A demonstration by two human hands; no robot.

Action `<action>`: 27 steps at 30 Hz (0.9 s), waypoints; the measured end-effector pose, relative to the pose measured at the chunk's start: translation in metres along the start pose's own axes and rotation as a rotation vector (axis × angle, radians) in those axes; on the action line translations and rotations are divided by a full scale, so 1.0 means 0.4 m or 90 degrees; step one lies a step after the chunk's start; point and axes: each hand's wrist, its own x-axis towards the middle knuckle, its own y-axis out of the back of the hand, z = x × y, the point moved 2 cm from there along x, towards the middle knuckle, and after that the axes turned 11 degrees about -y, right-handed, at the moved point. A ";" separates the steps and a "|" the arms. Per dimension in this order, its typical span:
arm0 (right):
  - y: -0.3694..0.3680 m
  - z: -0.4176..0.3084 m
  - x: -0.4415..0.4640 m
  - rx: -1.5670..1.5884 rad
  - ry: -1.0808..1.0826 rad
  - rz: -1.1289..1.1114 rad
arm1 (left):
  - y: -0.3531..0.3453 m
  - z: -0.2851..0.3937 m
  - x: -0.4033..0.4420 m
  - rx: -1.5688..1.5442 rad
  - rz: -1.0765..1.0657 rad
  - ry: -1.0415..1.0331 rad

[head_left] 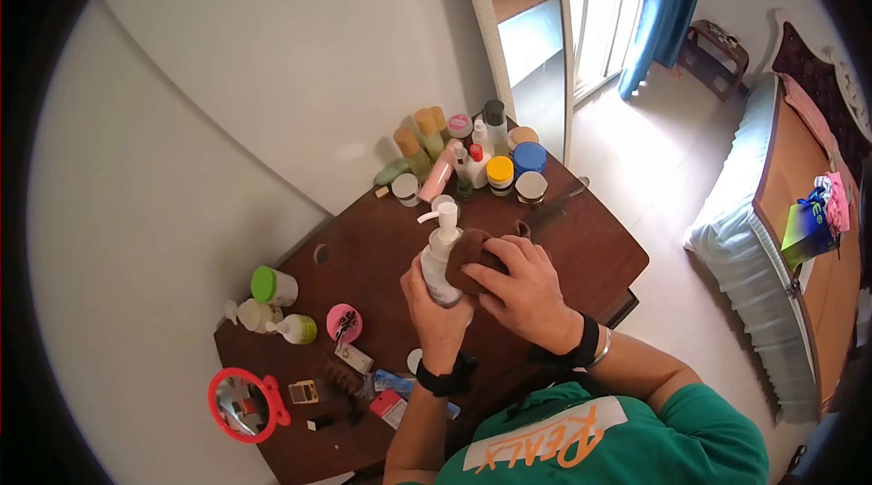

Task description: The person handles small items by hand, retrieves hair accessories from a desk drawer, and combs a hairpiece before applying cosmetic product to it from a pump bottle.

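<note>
My left hand (434,317) is wrapped round a clear pump bottle (441,253) with a white pump top, held upright above the dark wooden table (363,253). Against the bottle's right side, my right hand (527,290) grips a brown cloth (471,262), its fingers bent over the fabric. Part of the bottle's body is hidden by the cloth and my fingers. Behind them stands a cluster of cosmetics, among them a yellow-lidded jar (500,173), a blue-lidded jar (530,158) and a pink tube (440,174).
At the table's left are a green-lidded tub (272,285), a pump bottle with green label (298,329), a pink bowl (344,323) and a red-framed mirror (243,405). A tall mirror (527,49) stands behind the table. A bed (772,240) is on the right.
</note>
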 end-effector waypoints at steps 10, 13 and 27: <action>0.037 0.067 -0.013 0.243 -0.199 -0.043 | 0.002 -0.021 -0.029 -0.207 -0.132 0.093; 0.037 0.108 -0.019 0.387 -0.287 -0.099 | 0.011 -0.015 -0.039 -0.236 -0.198 0.072; 0.063 0.173 0.005 0.299 -0.019 -0.302 | 0.016 0.073 -0.030 -0.335 -0.601 0.129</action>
